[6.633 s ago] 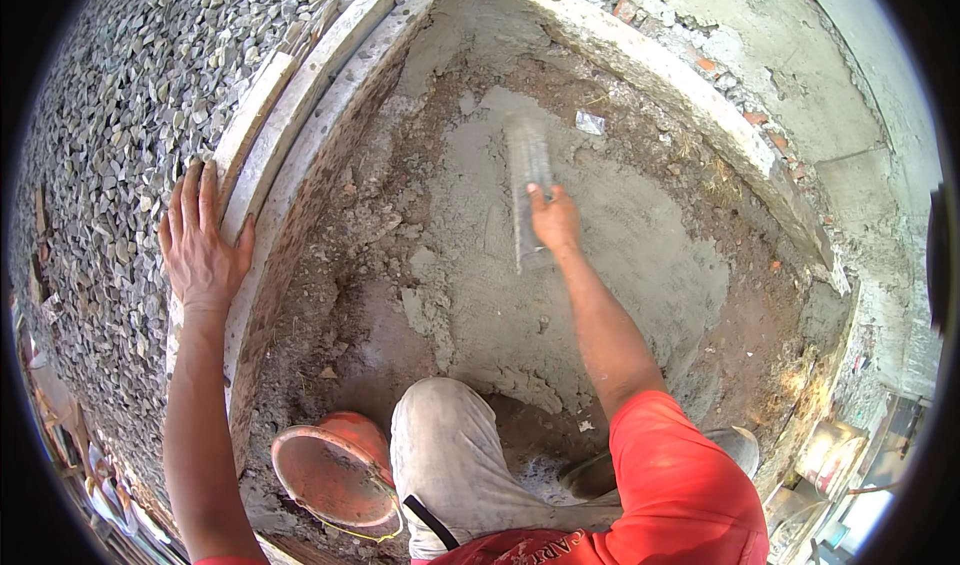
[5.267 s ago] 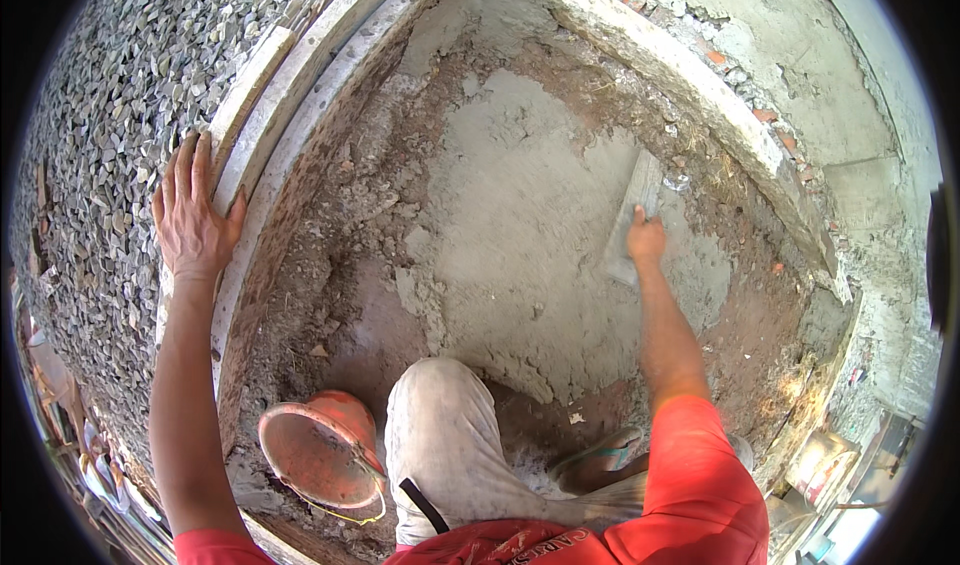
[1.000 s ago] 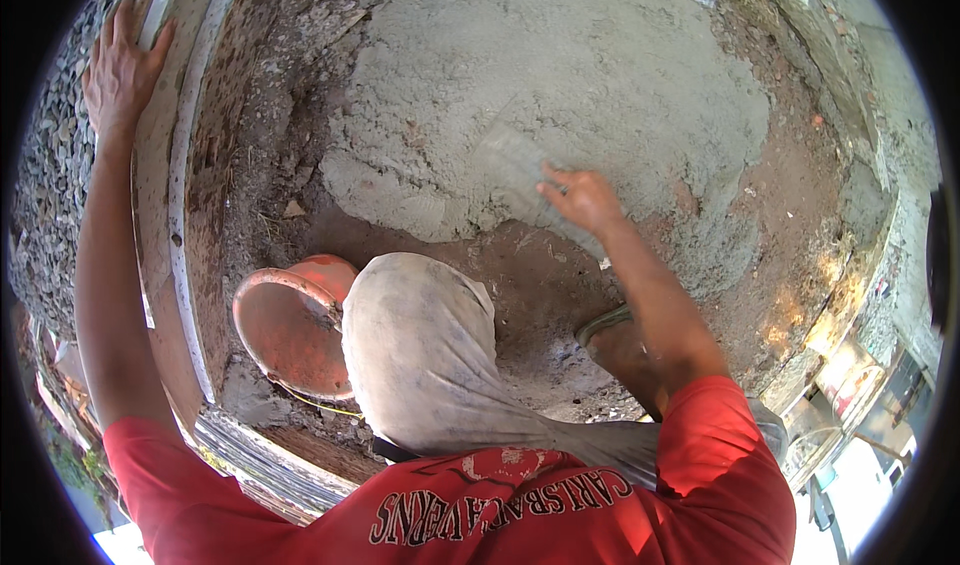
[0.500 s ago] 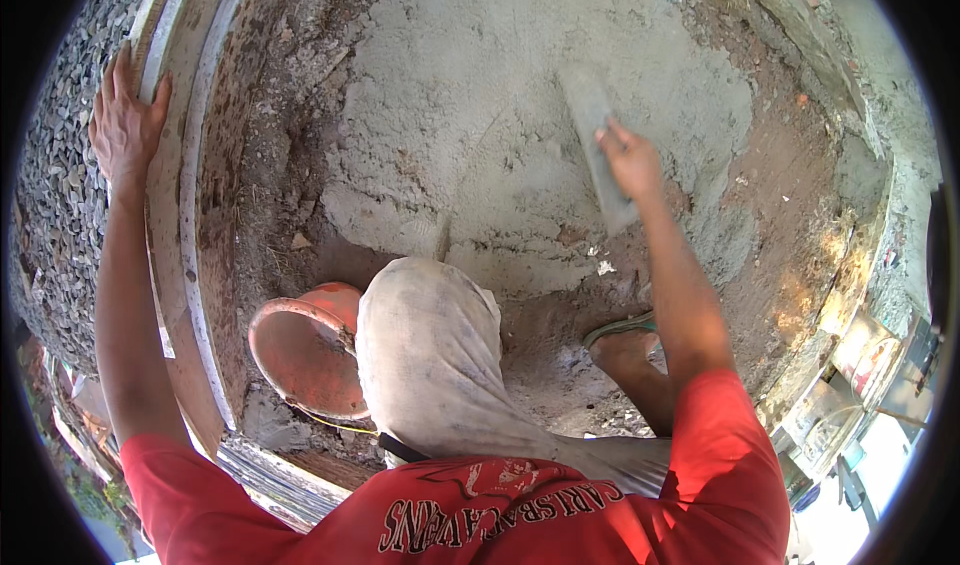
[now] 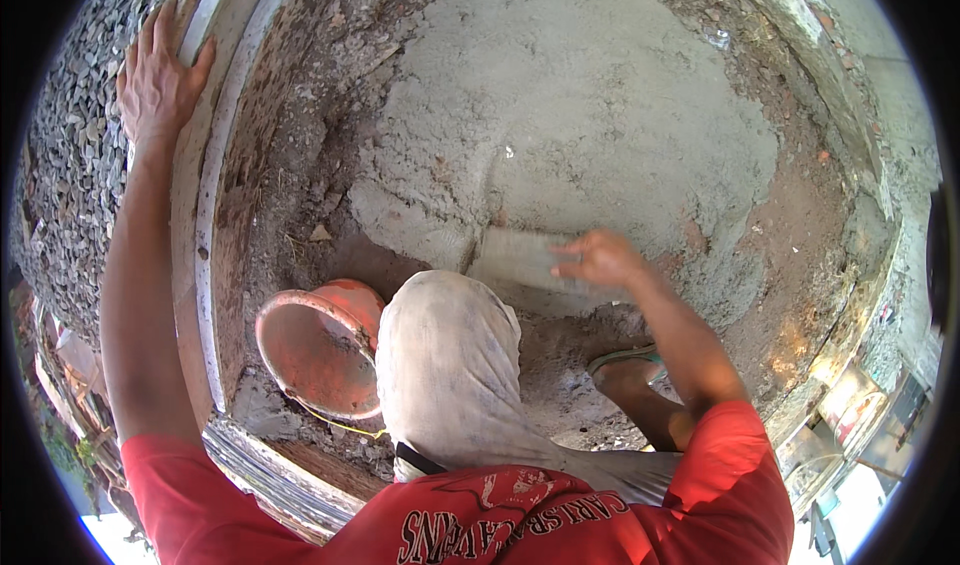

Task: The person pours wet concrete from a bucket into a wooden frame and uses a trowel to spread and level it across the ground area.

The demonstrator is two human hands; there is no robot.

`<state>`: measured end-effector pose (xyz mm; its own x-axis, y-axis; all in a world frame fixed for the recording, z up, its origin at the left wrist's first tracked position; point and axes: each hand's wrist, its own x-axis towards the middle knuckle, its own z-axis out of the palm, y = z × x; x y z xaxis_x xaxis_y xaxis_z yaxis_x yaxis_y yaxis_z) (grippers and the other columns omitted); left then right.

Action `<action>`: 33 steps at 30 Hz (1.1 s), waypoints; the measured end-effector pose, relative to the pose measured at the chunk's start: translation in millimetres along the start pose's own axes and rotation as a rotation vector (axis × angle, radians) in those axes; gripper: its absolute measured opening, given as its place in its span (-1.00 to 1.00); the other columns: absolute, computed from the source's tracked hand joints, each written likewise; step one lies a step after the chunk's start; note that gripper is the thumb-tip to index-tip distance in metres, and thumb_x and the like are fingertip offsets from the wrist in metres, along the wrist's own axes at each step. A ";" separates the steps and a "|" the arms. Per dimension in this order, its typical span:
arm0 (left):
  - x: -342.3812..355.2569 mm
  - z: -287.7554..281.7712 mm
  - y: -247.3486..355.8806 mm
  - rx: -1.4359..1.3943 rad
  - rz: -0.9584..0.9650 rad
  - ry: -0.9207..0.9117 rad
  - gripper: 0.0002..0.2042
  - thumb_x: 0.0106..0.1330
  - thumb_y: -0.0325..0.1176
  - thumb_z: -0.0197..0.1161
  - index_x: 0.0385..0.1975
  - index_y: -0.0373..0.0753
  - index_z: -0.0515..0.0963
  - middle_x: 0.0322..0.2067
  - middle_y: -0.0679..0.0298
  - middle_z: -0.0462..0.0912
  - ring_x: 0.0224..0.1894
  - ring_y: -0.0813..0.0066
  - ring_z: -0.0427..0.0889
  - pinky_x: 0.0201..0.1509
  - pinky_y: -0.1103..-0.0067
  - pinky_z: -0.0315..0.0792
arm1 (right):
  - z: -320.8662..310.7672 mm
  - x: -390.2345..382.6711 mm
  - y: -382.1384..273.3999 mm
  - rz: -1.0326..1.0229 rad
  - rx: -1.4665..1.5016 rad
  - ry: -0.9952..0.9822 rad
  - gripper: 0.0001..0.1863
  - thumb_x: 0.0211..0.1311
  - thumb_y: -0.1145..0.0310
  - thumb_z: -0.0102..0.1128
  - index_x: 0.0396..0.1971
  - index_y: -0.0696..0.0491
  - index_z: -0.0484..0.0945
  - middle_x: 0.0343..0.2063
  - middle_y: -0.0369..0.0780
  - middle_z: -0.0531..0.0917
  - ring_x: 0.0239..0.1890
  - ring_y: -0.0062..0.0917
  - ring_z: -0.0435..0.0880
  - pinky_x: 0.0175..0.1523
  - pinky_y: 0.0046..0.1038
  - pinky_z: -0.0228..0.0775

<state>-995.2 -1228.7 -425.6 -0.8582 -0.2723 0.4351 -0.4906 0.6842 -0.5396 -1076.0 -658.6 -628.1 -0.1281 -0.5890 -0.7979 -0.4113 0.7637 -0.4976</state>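
My left hand point(image 5: 160, 93) lies flat with spread fingers on the long pale ledge point(image 5: 190, 205) beside the gravel. In my right hand point(image 5: 606, 263) is a flat rectangular trowel point(image 5: 515, 257), smeared by motion; its handle is hidden under my fingers. The blade lies crosswise on the near edge of a grey patch of wet mortar point(image 5: 600, 95) spread over the ground, just beyond my knee. The mortar is mostly smooth at the far side and rougher toward the left. A shallow ridge runs through it left of the blade.
An orange bucket point(image 5: 285, 390) lies tipped on its side left of my bent knee point(image 5: 450, 355). Gravel point(image 5: 75, 175) fills the far left beyond the ledge. Bare brown soil point(image 5: 800, 255) borders the mortar on the right, with a low wall point(image 5: 905, 115) past it. My sandalled foot point(image 5: 625, 375) stands at the near right.
My right hand has drawn the trowel nearer and to the left, turning it from lengthwise to crosswise. My left hand stays on the ledge. The whole view has shifted slightly.
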 end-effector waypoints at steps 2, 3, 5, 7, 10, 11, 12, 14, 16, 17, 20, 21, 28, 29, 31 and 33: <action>-10.2 5.7 0.7 0.022 -0.008 -0.079 -0.23 0.34 0.26 0.20 0.49 0.12 0.20 0.35 0.24 0.44 0.36 0.19 0.46 0.37 0.19 0.38 | -53.2 30.8 -39.2 0.060 0.068 0.157 -0.42 0.30 -0.28 0.21 0.22 -0.32 0.63 -0.62 -0.23 0.62 -0.44 -0.48 0.62 -0.09 -0.28 0.54; -5.3 10.4 -1.9 0.017 -0.011 -0.027 -0.23 0.34 0.27 0.20 0.49 0.12 0.21 0.35 0.24 0.44 0.35 0.19 0.46 0.37 0.20 0.38 | -68.9 67.2 -37.0 0.000 -0.027 0.293 -0.42 0.33 -0.28 0.16 0.23 -0.29 0.62 -0.76 -0.35 0.35 -0.57 -0.59 0.37 -0.25 -0.32 0.47; 3.0 21.4 -1.8 -0.006 -0.001 0.015 -0.23 0.35 0.31 0.17 0.49 0.11 0.22 0.36 0.23 0.45 0.35 0.18 0.48 0.36 0.22 0.40 | -88.8 123.9 -31.4 -0.245 -0.358 0.620 -0.47 0.41 -0.19 0.13 0.26 -0.28 0.59 -0.62 -0.27 0.57 -0.45 -0.50 0.58 -0.18 -0.29 0.58; 6.4 30.5 -6.5 0.010 0.002 -0.016 -0.23 0.35 0.34 0.13 0.49 0.13 0.21 0.38 0.24 0.42 0.37 0.17 0.46 0.39 0.21 0.38 | -65.2 135.3 -20.9 -0.416 -0.531 0.640 -0.48 0.44 -0.14 0.11 0.30 -0.29 0.55 -0.50 -0.24 0.66 -0.35 -0.42 0.67 -0.11 -0.26 0.62; 0.9 28.2 -33.8 0.060 0.017 -0.029 -0.23 0.34 0.35 0.11 0.50 0.15 0.20 0.40 0.26 0.40 0.40 0.17 0.42 0.42 0.21 0.36 | -4.1 78.9 -32.8 -0.294 -0.525 0.072 -0.46 0.43 -0.11 0.12 0.34 -0.30 0.49 -0.32 -0.21 0.76 -0.21 -0.31 0.75 -0.04 -0.21 0.64; -0.2 30.8 -36.2 0.055 0.028 -0.030 -0.23 0.34 0.35 0.12 0.50 0.15 0.20 0.40 0.26 0.40 0.40 0.16 0.42 0.42 0.21 0.36 | 16.4 47.6 -20.2 -0.214 -0.532 -0.034 -0.43 0.41 -0.11 0.15 0.36 -0.31 0.47 -0.27 -0.19 0.78 -0.17 -0.27 0.76 -0.03 -0.19 0.63; 3.4 24.4 -31.9 0.067 0.011 -0.039 -0.23 0.34 0.34 0.12 0.50 0.15 0.20 0.40 0.26 0.39 0.39 0.17 0.43 0.41 0.21 0.36 | 37.6 26.1 0.1 -0.178 -0.464 -0.025 -0.43 0.40 -0.08 0.16 0.36 -0.30 0.47 -0.24 -0.16 0.78 -0.16 -0.25 0.76 -0.04 -0.19 0.63; 3.4 19.9 -5.4 0.050 -0.003 -0.058 -0.23 0.35 0.32 0.13 0.50 0.15 0.19 0.40 0.27 0.39 0.38 0.18 0.44 0.40 0.22 0.37 | 75.9 -18.5 23.8 -0.058 -0.327 0.009 -0.42 0.39 -0.05 0.17 0.37 -0.27 0.45 -0.24 -0.09 0.78 -0.15 -0.22 0.76 -0.09 -0.16 0.62; 2.5 14.3 0.1 0.058 -0.005 -0.060 -0.23 0.37 0.31 0.12 0.51 0.11 0.17 0.39 0.22 0.40 0.39 0.16 0.42 0.39 0.20 0.38 | 100.3 -40.2 19.4 0.032 -0.214 0.163 -0.41 0.40 -0.02 0.15 0.40 -0.26 0.41 -0.26 -0.04 0.76 -0.19 -0.19 0.76 -0.15 -0.13 0.62; 2.5 10.2 -0.1 0.066 0.005 -0.068 -0.22 0.38 0.30 0.11 0.52 0.09 0.16 0.39 0.20 0.40 0.40 0.15 0.41 0.39 0.20 0.38 | 118.4 -48.9 14.4 0.069 -0.152 0.272 -0.41 0.41 0.01 0.13 0.42 -0.26 0.38 -0.25 -0.03 0.76 -0.20 -0.17 0.76 -0.16 -0.12 0.62; 2.4 22.5 -14.7 0.119 0.010 -0.109 -0.24 0.37 0.28 0.14 0.51 0.11 0.19 0.39 0.30 0.39 0.36 0.22 0.45 0.37 0.25 0.39 | 188.5 -57.7 -19.8 0.082 0.031 0.528 -0.37 0.41 0.13 0.13 0.46 -0.30 0.29 -0.21 -0.01 0.73 -0.28 -0.13 0.76 -0.23 -0.10 0.63; 1.1 26.6 -15.2 0.123 0.013 -0.096 -0.24 0.37 0.27 0.14 0.51 0.11 0.19 0.39 0.30 0.40 0.36 0.22 0.46 0.37 0.25 0.39 | 208.1 -49.8 -29.0 0.063 0.084 0.606 -0.35 0.40 0.18 0.14 0.48 -0.32 0.26 -0.19 0.00 0.72 -0.31 -0.12 0.76 -0.25 -0.10 0.64; 8.3 21.2 -7.6 0.113 0.030 -0.067 -0.24 0.37 0.28 0.13 0.51 0.09 0.20 0.37 0.21 0.43 0.35 0.15 0.46 0.36 0.23 0.38 | 223.2 12.4 4.0 0.078 -0.117 0.815 -0.21 0.25 0.45 0.10 0.50 -0.38 0.23 -0.20 -0.03 0.68 -0.48 -0.25 0.74 -0.48 -0.22 0.64; 7.8 22.2 -11.1 0.101 0.039 -0.065 -0.24 0.37 0.29 0.13 0.51 0.10 0.19 0.37 0.20 0.44 0.35 0.14 0.46 0.36 0.23 0.38 | 207.9 14.8 25.1 0.099 -0.181 0.990 -0.19 0.25 0.48 0.09 0.50 -0.38 0.21 -0.25 -0.04 0.68 -0.52 -0.29 0.73 -0.51 -0.23 0.64; 8.2 26.8 -22.0 0.061 0.023 -0.101 -0.23 0.37 0.28 0.13 0.52 0.10 0.18 0.36 0.16 0.44 0.35 0.10 0.46 0.35 0.20 0.37 | 160.9 4.4 65.5 0.310 -0.182 1.036 -0.29 0.27 0.51 0.07 0.43 -0.32 0.37 -0.47 -0.13 0.70 -0.61 -0.39 0.70 -0.58 -0.27 0.62; 9.0 28.7 -16.8 0.067 0.047 -0.103 -0.23 0.37 0.28 0.14 0.52 0.09 0.17 0.36 0.16 0.44 0.34 0.09 0.46 0.35 0.18 0.37 | 134.4 -24.9 116.3 0.436 -0.215 1.149 -0.50 0.40 0.35 0.05 0.31 -0.34 0.53 -0.42 -0.10 0.75 -0.58 -0.35 0.73 -0.56 -0.25 0.61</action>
<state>-999.0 -1262.1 -433.2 -0.8900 -0.3109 0.3335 -0.4551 0.6523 -0.6061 -999.4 -519.6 -711.8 -0.9602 -0.2703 -0.0699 -0.2615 0.9584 -0.1146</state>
